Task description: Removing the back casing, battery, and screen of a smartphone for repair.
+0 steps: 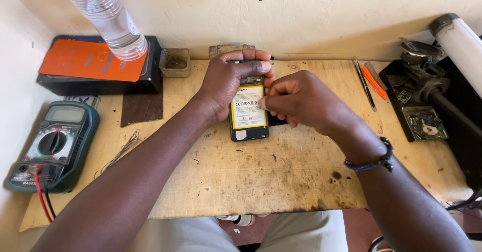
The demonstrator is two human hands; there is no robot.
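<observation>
At centre frame, on the wooden table (pixel 261 181), lies an opened phone (pixel 248 115) with its battery (pixel 247 107) exposed; the left hand (pixel 226 83) curls over its top edge, gripping it. The right hand (pixel 301 100) pinches its fingertips closed at the battery's right edge; whether they hold anything I cannot tell.

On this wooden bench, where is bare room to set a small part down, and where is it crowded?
Bare wood lies along the bench's near edge, below the opened phone and between the forearms. A smaller patch sits right of the right hand, before the tweezers. Crowded: the left side with the multimeter and black box, and the far right around the circuit board.
</observation>
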